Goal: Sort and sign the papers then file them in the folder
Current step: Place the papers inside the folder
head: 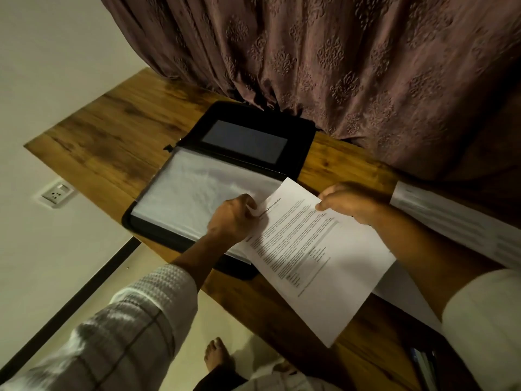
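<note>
Filing: our left hand (232,218) and right hand (352,204) pinch the printed sheet (318,249) by its top edge at the folder (253,114); next we need a square feed into its sleeve (197,190).

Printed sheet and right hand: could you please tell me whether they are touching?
Touching. The head view shows the right hand pinching the printed sheet at its far edge.

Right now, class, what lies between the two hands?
In the head view, the sheet spans the gap between the left hand and the right hand. Both pinch its top edge.
</note>
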